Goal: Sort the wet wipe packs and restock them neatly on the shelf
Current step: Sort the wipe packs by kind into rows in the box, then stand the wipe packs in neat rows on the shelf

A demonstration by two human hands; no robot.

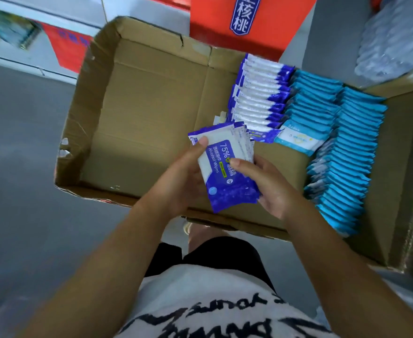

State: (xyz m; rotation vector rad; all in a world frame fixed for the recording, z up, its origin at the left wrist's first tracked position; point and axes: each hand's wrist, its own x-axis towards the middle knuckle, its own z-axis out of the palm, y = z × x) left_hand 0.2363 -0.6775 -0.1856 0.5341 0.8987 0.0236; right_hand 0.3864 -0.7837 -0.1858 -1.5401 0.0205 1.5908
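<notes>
Even soft indoor light; faint shadows; wide-angle bending at edges; corners blurred.

Cardboard box (152, 118), dark-blue packs (259, 98) and light-blue packs (347, 167) in rows

Two hands (181, 184) (272, 190), one pack stack (227, 189), one box (139, 118)

The box (152, 113) is matt brown corrugated cardboard, torn rough along its edges. The wipe packs (227, 172) are glossy, slightly crinkled plastic film. The floor (17, 167) looks smooth grey.
</notes>
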